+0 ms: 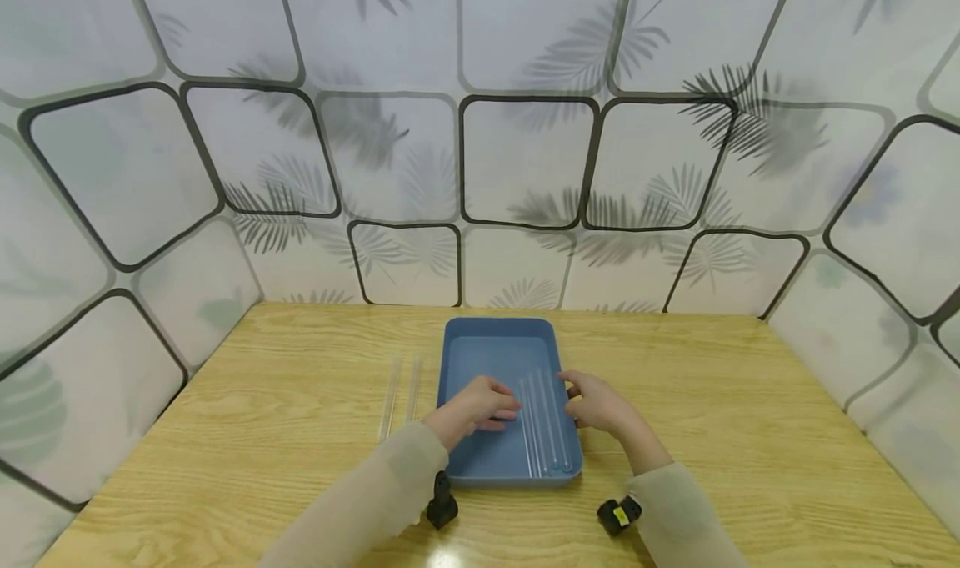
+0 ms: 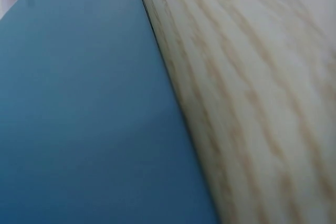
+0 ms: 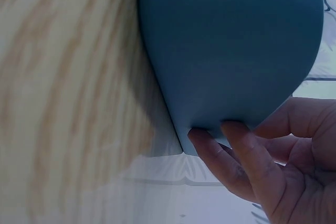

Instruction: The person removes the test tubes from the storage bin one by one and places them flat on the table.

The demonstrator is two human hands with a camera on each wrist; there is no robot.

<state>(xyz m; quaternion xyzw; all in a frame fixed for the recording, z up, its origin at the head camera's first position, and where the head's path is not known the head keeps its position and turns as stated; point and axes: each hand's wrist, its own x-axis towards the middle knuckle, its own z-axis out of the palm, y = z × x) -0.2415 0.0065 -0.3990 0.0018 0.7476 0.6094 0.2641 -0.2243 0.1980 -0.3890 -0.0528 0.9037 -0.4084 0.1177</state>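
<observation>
A blue rectangular tray (image 1: 487, 464) lies on the wooden table. Several long, clear tubes (image 1: 546, 426) rest side by side along its right half. My left hand (image 1: 480, 403) is over the tray with bent fingers, its fingertips just left of the tubes, and nothing shows between them. At the tray's right side, my right hand (image 1: 596, 401) grips the wall. In the right wrist view, two fingertips (image 3: 233, 129) press the outer wall while another digit reaches across the rim. The left wrist view shows blue tray wall (image 2: 89, 103) but not the left hand's fingers.
Two more clear tubes, a left one (image 1: 389, 397) and a right one (image 1: 413, 389), lie on the wooden table (image 1: 300, 434) left of the tray. Patterned walls (image 1: 517, 268) stand behind the table and at both sides. Black wrist cameras are near both sleeves.
</observation>
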